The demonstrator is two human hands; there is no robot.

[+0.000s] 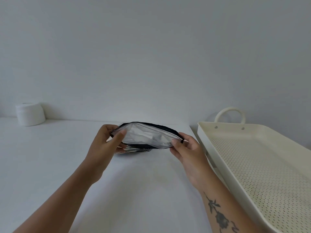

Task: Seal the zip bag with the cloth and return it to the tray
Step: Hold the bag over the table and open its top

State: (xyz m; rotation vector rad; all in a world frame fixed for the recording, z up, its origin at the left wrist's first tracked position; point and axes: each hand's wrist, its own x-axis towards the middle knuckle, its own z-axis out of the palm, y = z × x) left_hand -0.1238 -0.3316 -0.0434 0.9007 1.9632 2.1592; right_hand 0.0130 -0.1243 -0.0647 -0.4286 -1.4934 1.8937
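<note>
A clear zip bag (146,137) with a dark zip edge is held just above the white table, its mouth gaping toward me. Inside it I see a pale folded cloth (143,137); a black-and-white striped part (134,150) shows under the bag's lower side. My left hand (107,143) pinches the bag's left end of the zip. My right hand (186,148) pinches the right end. The cream perforated tray (252,158) stands to the right of my right hand, with nothing in it.
A white roll (30,114) stands at the table's far left by the wall. The tray has a looped handle (229,113) at its far end. The white table (50,157) spreads left and toward me.
</note>
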